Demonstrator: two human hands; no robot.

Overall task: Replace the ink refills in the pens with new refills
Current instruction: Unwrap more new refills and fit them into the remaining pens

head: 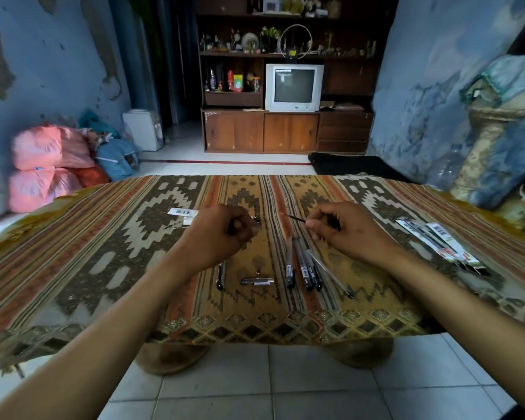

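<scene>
Tablecloth (pixel 134 237): brown, orange, cream geometric weave. Pens (pixel 303 268): clear, black ends. Floor tiles (pixel 285 389): white. Walls (pixel 58 71): peeling blue.

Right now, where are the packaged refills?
In the head view, the packaged refills lie on the patterned cloth at the far right, beyond the right hand and right of the cluster of pens.

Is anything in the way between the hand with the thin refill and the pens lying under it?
Nothing visible. The right hand pinches the refill just above the pens, with only bare cloth between them.
</scene>
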